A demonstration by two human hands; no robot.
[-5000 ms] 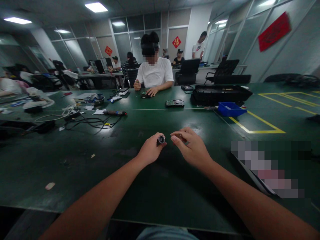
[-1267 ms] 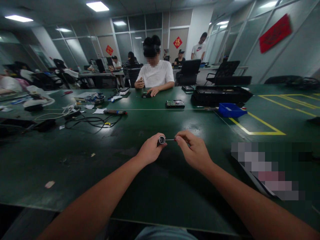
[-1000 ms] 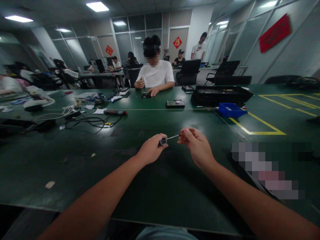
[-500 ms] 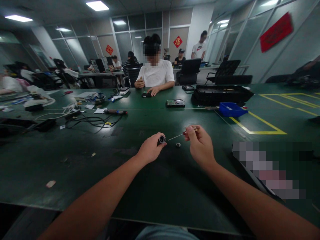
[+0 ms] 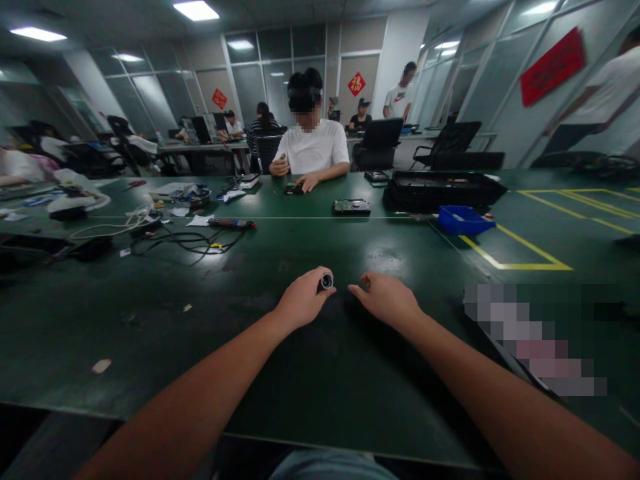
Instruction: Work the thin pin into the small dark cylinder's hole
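Observation:
My left hand (image 5: 300, 303) rests on the green table (image 5: 250, 373) and grips a small black cylinder with a silver end (image 5: 325, 281), which points to the right. My right hand (image 5: 387, 301) lies palm down on the table just right of it, index finger stretched toward the cylinder. A bit of a thin tool's reddish handle (image 5: 367, 283) shows between its fingers. The small ring that lay on the table there is hidden under this hand.
Across the table a person in a white shirt (image 5: 313, 150) works with their hands. A hard drive (image 5: 351, 207), a black case (image 5: 443, 187) and a blue bin (image 5: 463, 219) lie beyond. Cables (image 5: 185, 241) spread at the left; yellow tape lines (image 5: 520, 252) at the right.
My right hand drew the thin tool out of the cylinder's end, a small ring dropped onto the table, and the hand has now come down flat over it. My left hand stayed put.

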